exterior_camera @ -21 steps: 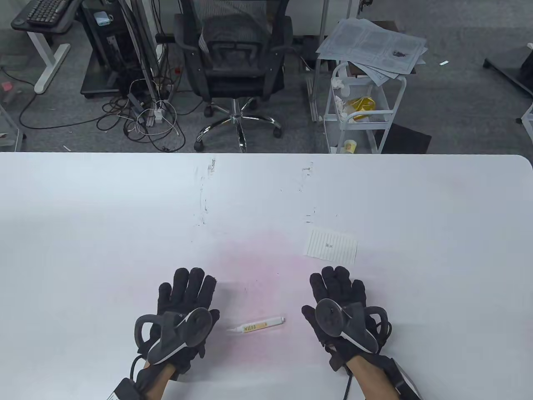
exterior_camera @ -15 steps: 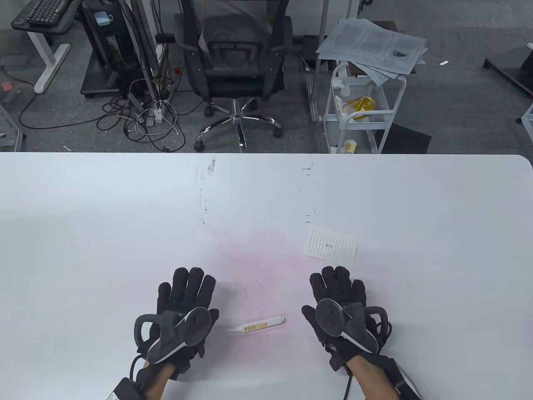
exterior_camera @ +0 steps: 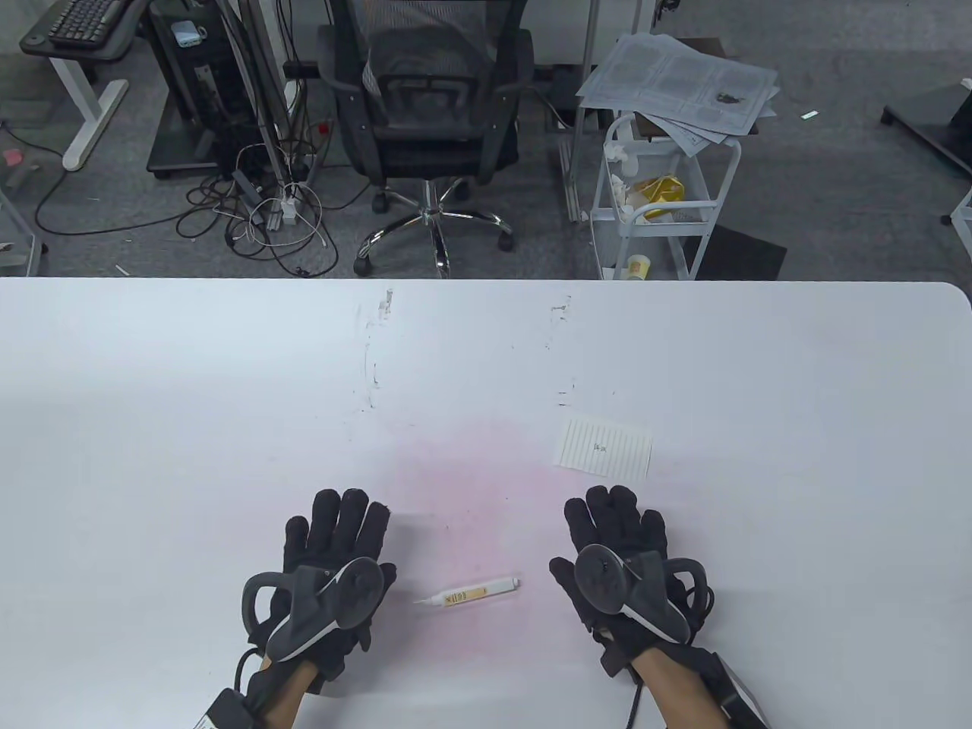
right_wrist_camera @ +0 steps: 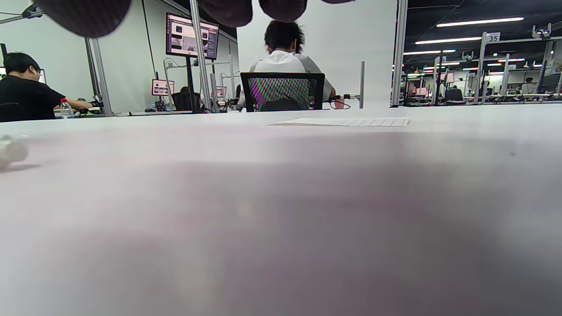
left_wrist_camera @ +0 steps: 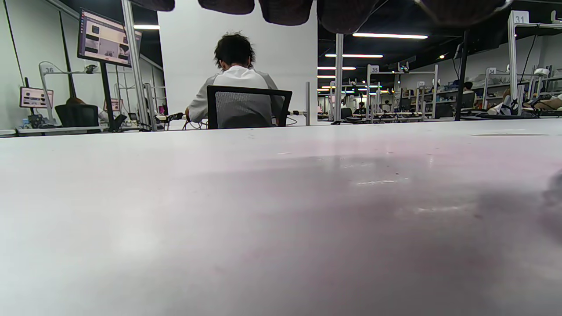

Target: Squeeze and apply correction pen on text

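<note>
A white correction pen (exterior_camera: pixel 469 593) with a yellow label lies flat on the white table (exterior_camera: pixel 152 395) between my hands, its thin tip pointing left. Its blunt end shows at the left edge of the right wrist view (right_wrist_camera: pixel 11 151). A small lined slip of paper (exterior_camera: pixel 607 448) with a short written word lies beyond my right hand; it also shows in the right wrist view (right_wrist_camera: pixel 347 122). My left hand (exterior_camera: pixel 334 554) and my right hand (exterior_camera: pixel 619 547) lie palm down and flat on the table, fingers spread, holding nothing.
The table carries scuff marks (exterior_camera: pixel 372 357) toward its far side and a faint pink stain (exterior_camera: pixel 471 471) in the middle. Beyond the far edge stand an office chair (exterior_camera: pixel 425 114) and a white cart (exterior_camera: pixel 661 190) with papers.
My left hand has shifted very slightly left. The pen, the paper and my right hand have not moved.
</note>
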`<state>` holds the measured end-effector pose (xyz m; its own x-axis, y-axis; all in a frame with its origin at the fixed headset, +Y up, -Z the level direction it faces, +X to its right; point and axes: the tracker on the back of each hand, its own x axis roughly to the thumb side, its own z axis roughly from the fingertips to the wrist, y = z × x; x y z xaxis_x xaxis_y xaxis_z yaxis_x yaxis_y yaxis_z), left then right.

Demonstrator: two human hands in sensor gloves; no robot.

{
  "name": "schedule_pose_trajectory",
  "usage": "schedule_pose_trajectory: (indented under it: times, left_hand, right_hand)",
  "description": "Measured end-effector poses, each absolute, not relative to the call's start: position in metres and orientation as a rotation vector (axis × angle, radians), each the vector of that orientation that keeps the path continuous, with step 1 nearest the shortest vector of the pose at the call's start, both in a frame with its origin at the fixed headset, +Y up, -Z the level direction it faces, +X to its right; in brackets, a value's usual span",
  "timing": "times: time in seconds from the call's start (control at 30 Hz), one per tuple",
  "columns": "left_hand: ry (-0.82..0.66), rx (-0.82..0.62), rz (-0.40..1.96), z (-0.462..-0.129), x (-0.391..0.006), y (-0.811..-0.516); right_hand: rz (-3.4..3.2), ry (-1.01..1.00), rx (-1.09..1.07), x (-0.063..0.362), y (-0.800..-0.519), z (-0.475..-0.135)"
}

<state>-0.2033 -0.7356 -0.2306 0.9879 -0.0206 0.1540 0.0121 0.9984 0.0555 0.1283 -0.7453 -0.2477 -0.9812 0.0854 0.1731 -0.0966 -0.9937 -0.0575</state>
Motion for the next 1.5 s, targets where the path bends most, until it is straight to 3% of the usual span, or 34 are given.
schedule_pose_trajectory:
  times: [1.17, 1.37, 1.5]
  left_hand:
    - [-0.133, 0.057, -0.023, -0.231, -0.207, -0.733]
    - [-0.118, 0.059, -0.016, -0.231, -0.211, -0.732]
    - [-0.118, 0.055, -0.014, -0.232, -0.211, -0.733]
  right_hand:
    - [3.068, -0.047, 0.288, 0.123, -0.747, -0.249]
    - [3.069, -0.062, 0.191, 0.136, -0.739, -0.267]
    - [3.047, -0.061, -0.001, 0.162, -0.719, -0.288]
